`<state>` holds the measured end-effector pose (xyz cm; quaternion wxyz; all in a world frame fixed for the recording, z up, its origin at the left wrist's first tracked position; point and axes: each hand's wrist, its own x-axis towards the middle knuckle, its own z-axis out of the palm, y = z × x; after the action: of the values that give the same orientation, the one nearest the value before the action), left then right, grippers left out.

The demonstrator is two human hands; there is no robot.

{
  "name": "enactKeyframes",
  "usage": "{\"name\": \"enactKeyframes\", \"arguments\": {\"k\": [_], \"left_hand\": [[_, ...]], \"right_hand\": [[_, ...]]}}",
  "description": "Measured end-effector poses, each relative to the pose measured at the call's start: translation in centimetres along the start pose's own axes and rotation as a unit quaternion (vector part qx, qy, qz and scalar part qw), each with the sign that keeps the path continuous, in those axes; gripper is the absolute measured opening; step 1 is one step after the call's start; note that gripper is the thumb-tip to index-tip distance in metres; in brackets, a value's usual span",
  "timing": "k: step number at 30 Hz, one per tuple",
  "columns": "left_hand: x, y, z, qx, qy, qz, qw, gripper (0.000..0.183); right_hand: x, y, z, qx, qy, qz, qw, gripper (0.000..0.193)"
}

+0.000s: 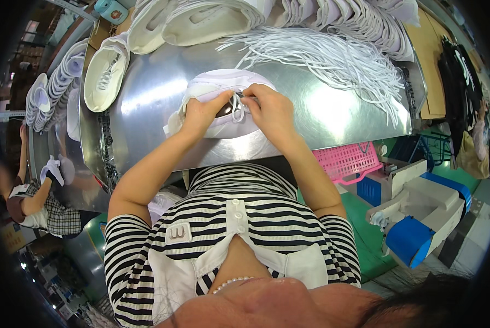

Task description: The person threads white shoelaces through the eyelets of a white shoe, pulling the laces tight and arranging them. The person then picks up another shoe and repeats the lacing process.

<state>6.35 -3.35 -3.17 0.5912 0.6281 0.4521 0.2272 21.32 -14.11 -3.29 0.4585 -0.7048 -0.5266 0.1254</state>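
A white shoe upper (216,81) lies sideways on the metal tabletop (152,98) in front of me. A white shoelace (237,111) runs through its opening and hangs in a small loop between my hands. On the left side of the upper, my left hand (202,113) pinches the lace between thumb and finger. My right hand (271,110) closes its fingertips on the lace from the other side, with the knuckles bent. The fingers partly cover the eyelets, and a dark gap shows in the opening beneath them.
Loose white laces (332,57) spread over the far right. Stacked white uppers (338,19) line the back edge, and a laced upper (107,76) lies at the far left. A pink basket (348,162) sits below the table's right edge. Another person (42,205) works at left.
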Motion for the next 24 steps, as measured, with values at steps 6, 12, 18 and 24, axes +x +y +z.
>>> {"name": "enactKeyframes", "arguments": {"k": [6, 12, 18, 24], "left_hand": [[-1.1, 1.2, 0.2, 0.008, -0.016, -0.001, 1.0, 0.026], [-1.5, -0.5, 0.6, 0.118, -0.033, 0.261, 0.958, 0.021], [-0.2, 0.7, -1.8, 0.031, -0.168, -0.077, 0.982, 0.025], [0.3, 1.6, -0.8, -0.057, -0.086, -0.059, 0.993, 0.023]], "right_hand": [[1.1, 1.0, 0.1, -0.037, -0.056, -0.031, 0.997, 0.016], [2.4, -0.1, 1.1, -0.037, -0.128, -0.006, 0.991, 0.052], [3.1, 1.2, -1.8, -0.048, -0.223, 0.018, 0.973, 0.045], [2.5, 2.4, 0.7, 0.194, -0.075, 0.128, 0.97, 0.026]]}}
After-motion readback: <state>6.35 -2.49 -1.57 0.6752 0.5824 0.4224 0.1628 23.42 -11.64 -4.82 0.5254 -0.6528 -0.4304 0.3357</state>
